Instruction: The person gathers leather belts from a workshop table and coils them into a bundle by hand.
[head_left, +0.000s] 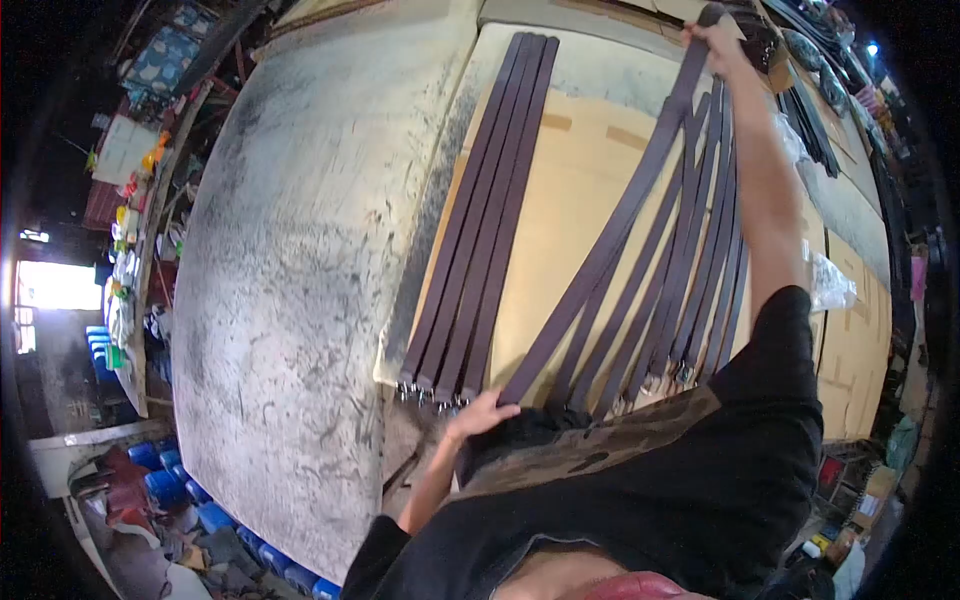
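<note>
Black shirt (640,500) lay nearest. Left hand (482,414) pinched belt (630,190) at lower end, right hand (718,48) at upper, fingers closed. Belt slanted over cardboard (570,200) beside fanned belts (685,250); uneven pull risked tangling them.

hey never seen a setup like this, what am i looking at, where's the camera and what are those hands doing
There is no machine here, just a person's two bare hands. The single picture comes from a camera worn on the head, looking forward and down, so the wearer's own body fills the bottom and the edges look curved.

In front is a broad work surface with dark stains, and a cardboard sheet lies on it. On the left, a row of dark straps lies side by side, with metal parts at the near ends. More straps are fanned out on the right.

One long strap is held stretched between the hands: the left hand at its near end, the right hand at the far end.
</note>
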